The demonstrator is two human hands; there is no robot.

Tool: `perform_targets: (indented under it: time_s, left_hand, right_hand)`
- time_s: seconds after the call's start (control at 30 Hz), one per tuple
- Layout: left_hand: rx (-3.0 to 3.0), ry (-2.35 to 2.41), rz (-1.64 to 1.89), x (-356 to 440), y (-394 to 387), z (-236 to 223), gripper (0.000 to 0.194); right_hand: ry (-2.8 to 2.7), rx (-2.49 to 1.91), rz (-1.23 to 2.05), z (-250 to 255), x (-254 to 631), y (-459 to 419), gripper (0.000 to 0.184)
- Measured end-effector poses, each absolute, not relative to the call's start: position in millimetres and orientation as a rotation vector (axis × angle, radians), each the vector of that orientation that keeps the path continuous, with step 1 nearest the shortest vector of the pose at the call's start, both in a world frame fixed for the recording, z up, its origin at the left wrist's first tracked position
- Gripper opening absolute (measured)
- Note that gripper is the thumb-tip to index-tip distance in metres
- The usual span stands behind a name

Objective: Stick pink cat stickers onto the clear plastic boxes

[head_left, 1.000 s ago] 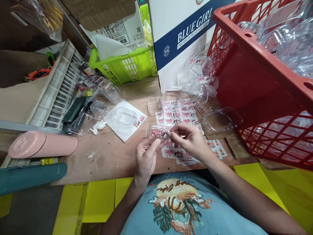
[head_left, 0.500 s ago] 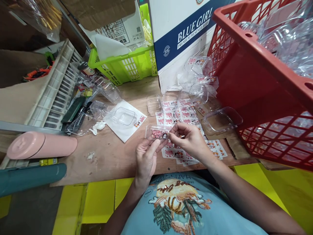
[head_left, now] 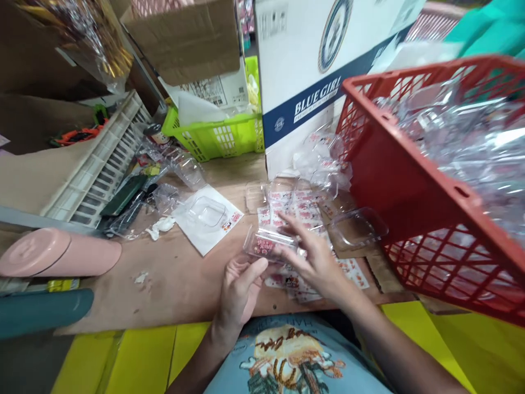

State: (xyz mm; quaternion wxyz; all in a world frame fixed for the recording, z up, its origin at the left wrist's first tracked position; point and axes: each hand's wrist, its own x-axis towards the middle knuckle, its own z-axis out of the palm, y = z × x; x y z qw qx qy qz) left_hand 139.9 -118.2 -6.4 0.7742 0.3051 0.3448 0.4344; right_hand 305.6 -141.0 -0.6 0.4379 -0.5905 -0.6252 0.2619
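A small clear plastic box (head_left: 253,243) with a red printed sticker (head_left: 266,246) on its face is tilted above the table. My left hand (head_left: 240,287) grips its near edge between thumb and fingers. Over the box's right side, my right hand (head_left: 314,257) has its fingers spread, the index finger stretched out and the thumb at the sticker's right end. Under and behind the hands lie sheets of red-and-white cat stickers (head_left: 301,210). Right of them rests a clear plastic lid or tray (head_left: 360,241).
A red basket (head_left: 369,142) full of clear plastic boxes stands at the right. Behind the table are a white Blue Girl carton (head_left: 301,54) and a lime-green basket (head_left: 217,134). At left lie a pink bottle (head_left: 77,254) and a white sheet (head_left: 200,238) bearing a clear container.
My right hand's fingers have opened from a pinch and spread over the box. My left hand still holds the box. The view has tilted up, bringing more of the carton and red basket into sight.
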Motion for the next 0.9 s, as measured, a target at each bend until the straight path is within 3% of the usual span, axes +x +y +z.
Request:
perform_targets:
  time_s: [0.1,0.27,0.4,0.53,0.63,0.77,0.9]
  left_hand:
    - [0.734,0.804,1.069,147,-122,-8,0.019]
    - [0.768,1.078,1.364,155,-111,-11,0.034]
    - [0.932,0.953,1.198,158,-90,1,0.052]
    - [1.602,0.997,1.232,132,-63,2,0.023]
    - [2.15,1.255,1.365,95,-40,-1,0.022]
    - [2.415,1.319,1.297,71,-24,3,0.027]
    - [2.4,1.01,1.02,91,-38,-2,0.013]
  right_hand:
    - [-1.597,-1.379,0.57,-9,285,-146,0.049]
    - [-1.699,-1.356,0.359,-15,260,-155,0.07]
    - [-1.72,-1.436,0.117,9,295,-140,0.065]
    - [-1.563,-1.772,-0.262,33,371,-110,0.052]
    - [-1.578,-1.815,-0.289,31,398,-96,0.049]
    - [-1.743,-1.714,-0.317,22,367,-100,0.052]
    - [-1.998,-1.509,-0.105,10,319,-122,0.034]
